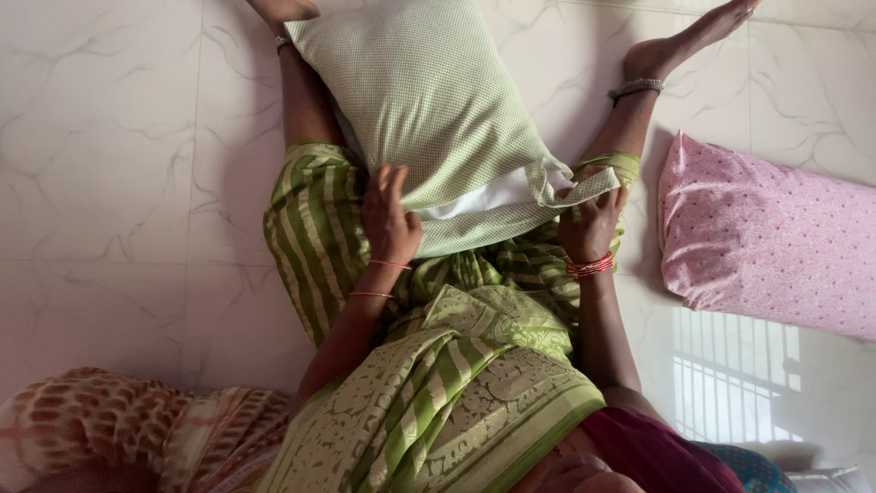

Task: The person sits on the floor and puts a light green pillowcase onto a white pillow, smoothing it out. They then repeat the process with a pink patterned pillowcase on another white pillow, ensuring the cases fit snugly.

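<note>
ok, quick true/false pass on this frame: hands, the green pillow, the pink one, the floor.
1. Both hands grip the open end of the green pillow cover. True: left hand, right hand.
2. The pink pillow lies on the person's lap. False: it lies on the marble floor, to the person's right.
3. White pillow shows at the cover's opening. True.
4. The right wrist is bare. False: it wears red bangles.
5. The floor is carpeted. False: it is pale marble tile.

pink dotted pillow (776,242), brown patterned cloth (119,424), marble floor (109,164)
</note>
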